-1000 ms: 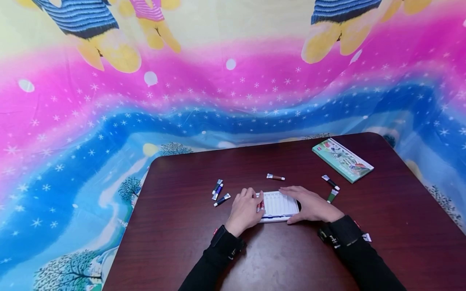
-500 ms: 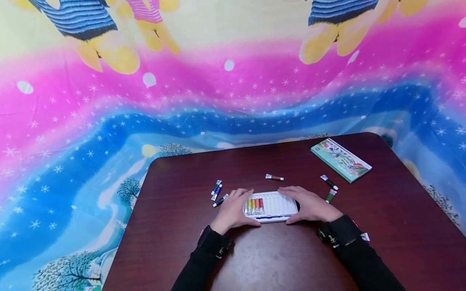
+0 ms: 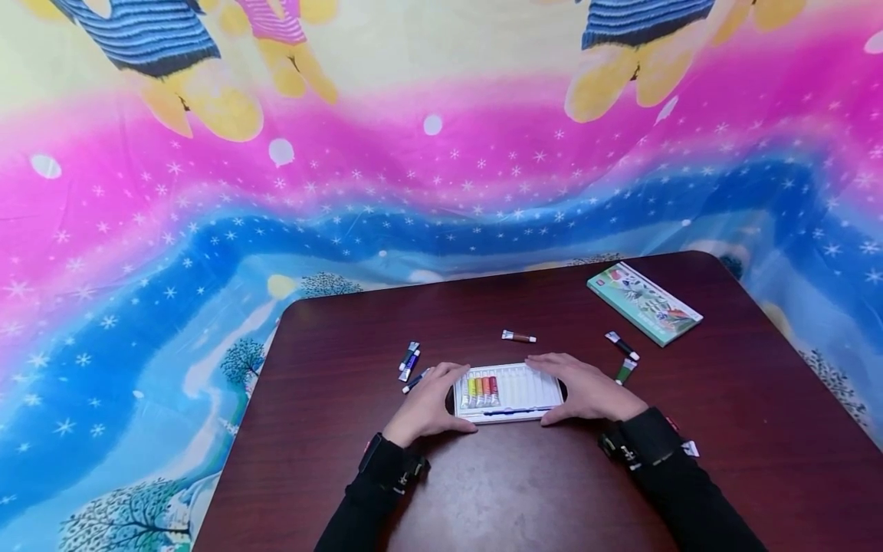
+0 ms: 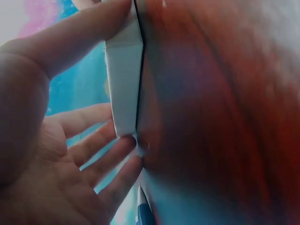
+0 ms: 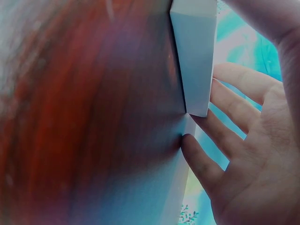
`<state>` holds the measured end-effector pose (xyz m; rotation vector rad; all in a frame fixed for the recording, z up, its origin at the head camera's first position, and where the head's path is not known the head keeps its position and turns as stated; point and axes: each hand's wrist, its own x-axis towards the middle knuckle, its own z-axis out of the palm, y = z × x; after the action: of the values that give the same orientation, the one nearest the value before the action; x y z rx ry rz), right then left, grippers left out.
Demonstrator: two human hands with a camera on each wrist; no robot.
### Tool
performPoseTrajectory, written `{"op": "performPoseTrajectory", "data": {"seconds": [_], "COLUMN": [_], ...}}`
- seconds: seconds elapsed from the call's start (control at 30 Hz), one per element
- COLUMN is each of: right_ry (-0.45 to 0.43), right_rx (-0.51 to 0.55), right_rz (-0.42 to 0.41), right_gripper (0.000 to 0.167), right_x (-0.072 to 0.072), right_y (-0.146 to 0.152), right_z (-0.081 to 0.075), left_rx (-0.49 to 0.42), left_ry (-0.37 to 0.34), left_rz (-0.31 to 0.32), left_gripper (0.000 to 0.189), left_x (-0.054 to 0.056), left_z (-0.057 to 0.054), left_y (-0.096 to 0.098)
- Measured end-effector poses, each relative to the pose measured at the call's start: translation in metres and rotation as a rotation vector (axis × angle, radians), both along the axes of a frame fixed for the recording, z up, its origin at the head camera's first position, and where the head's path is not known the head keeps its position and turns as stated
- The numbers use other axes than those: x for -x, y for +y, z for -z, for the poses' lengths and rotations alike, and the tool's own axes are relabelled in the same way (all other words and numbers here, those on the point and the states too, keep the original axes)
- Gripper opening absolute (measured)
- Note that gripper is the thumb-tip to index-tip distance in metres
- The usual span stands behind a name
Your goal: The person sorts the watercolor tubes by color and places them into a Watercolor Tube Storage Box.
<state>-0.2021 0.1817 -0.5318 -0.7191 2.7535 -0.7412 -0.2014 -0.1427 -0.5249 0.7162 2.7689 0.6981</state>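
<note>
The white tray (image 3: 527, 389) appears to lie flat on the table (image 3: 476, 498), long sides running left to right, between the person's two hands. Its left part carries a row of paint tubes (image 3: 480, 391), yellow through red; the slots to their right are bare, and a slim blue rod (image 3: 513, 412) (probably a brush, though too small to confirm) lies along the near edge. The step in hand is judged to be squaring or steadying the tray. Apply light, equal pressure at both ends, hold the base level, and avoid flexing the walls or tipping the seated tubes. The left hand (image 3: 424, 402) brackets the left end: thumb at the near corner, fingertips at the far one, fingers spread from one another and holding the tray between them. The right hand (image 3: 589, 389) brackets the right end likewise. A dark gap shows between each palm and the tray's short end; contact appears limited to the digits. Farther out, a dark tube (image 3: 414, 382) lies just beside the left hand, partly hidden; a brown tube (image 3: 519, 336) lies beyond the far edge; a green tube (image 3: 626, 372) lies near the right hand. A printed box (image 3: 645, 303) lies toward the far right corner.
</note>
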Motion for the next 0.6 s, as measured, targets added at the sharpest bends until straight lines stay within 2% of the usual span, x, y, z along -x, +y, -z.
{"op": "performPoseTrajectory", "data": {"seconds": [0.1, 0.17, 0.23, 0.3, 0.33, 0.4, 0.47, 0.6], "right_ry": [-0.002, -0.007, -0.006, -0.001, -0.001, 0.0, -0.003, -0.007], "right_rx": [-0.002, 0.005, 0.009, 0.009, 0.01, 0.006, 0.008, 0.014], "right_rz": [-0.005, -0.006, -0.006, -0.005, -0.004, -0.007, -0.008, -0.003], "right_gripper": [0.102, 0.102, 0.102, 0.102, 0.102, 0.102, 0.102, 0.102], "right_x": [0.0, 0.0, 0.0, 0.0, 0.0, 0.0, 0.0, -0.001], "right_y": [0.0, 0.0, 0.0, 0.0, 0.001, 0.001, 0.0, 0.0], "right_z": [-0.001, -0.002, -0.002, -0.002, -0.002, -0.002, -0.002, -0.002], "left_rx": [-0.026, -0.058, -0.077, -0.083, -0.073, -0.038, -0.017, -0.035], "left_ry": [0.034, 0.107, 0.222, 0.306, 0.323, 0.322, 0.286, 0.271], "left_rz": [-0.017, -0.083, -0.198, -0.335, -0.396, -0.467, -0.475, -0.421], "left_gripper": [0.092, 0.075, 0.055, 0.039, 0.034, 0.029, 0.025, 0.017], "left_x": [0.004, 0.009, 0.015, 0.021, 0.023, 0.025, 0.026, 0.027], "left_z": [-0.002, -0.004, -0.005, -0.005, -0.005, -0.002, 0.001, 0.003], "left_y": [-0.006, -0.014, -0.024, -0.034, -0.039, -0.047, -0.051, -0.052]}}
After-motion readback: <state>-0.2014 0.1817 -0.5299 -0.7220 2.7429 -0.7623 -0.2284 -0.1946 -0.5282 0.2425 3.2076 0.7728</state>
